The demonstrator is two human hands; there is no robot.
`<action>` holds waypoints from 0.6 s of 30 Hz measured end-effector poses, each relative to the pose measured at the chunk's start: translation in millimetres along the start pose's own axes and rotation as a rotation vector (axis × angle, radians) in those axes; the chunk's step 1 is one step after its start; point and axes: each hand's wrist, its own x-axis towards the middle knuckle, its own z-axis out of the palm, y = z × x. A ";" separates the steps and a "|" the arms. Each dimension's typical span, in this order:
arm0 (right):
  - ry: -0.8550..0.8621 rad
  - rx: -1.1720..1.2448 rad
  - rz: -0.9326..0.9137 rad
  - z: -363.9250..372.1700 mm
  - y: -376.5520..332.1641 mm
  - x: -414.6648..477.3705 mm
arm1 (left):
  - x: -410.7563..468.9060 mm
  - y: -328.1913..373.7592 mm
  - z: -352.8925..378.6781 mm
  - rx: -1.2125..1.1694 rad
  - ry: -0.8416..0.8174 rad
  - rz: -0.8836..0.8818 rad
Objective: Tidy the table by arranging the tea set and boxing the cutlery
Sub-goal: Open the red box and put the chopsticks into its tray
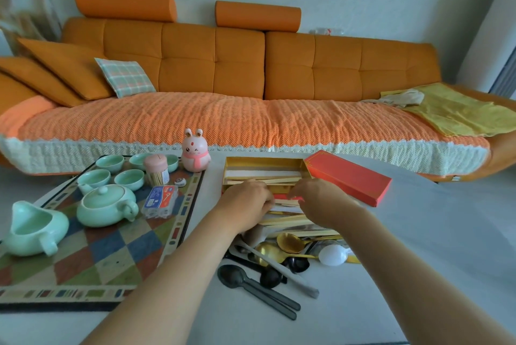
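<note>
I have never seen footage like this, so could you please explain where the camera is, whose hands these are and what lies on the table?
There is no machine: a person wears a camera on the head, looking down at their arms. The left hand and right hand are over gold chopsticks at the near edge of an open gold box; whether either grips them is hidden. Its red lid lies to the right. Nearer the person, spoons are heaped. On the patterned tray stand a green teapot, cups and pitcher.
</note>
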 end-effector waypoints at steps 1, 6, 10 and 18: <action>-0.002 -0.015 -0.006 2.1 0.1 -0.7 | -0.8 0.8 -1.1 -0.010 -0.002 -0.013; 0.012 -0.085 0.013 4.6 1.9 -8.0 | -5.4 3.5 -4.2 -0.042 -0.021 -0.059; 0.009 -0.151 0.010 4.3 -3.7 -7.9 | -7.6 5.0 -6.2 -0.054 -0.020 -0.085; -0.027 0.000 -0.007 11.1 -14.4 0.7 | -5.7 6.5 -4.8 -0.009 -0.043 -0.099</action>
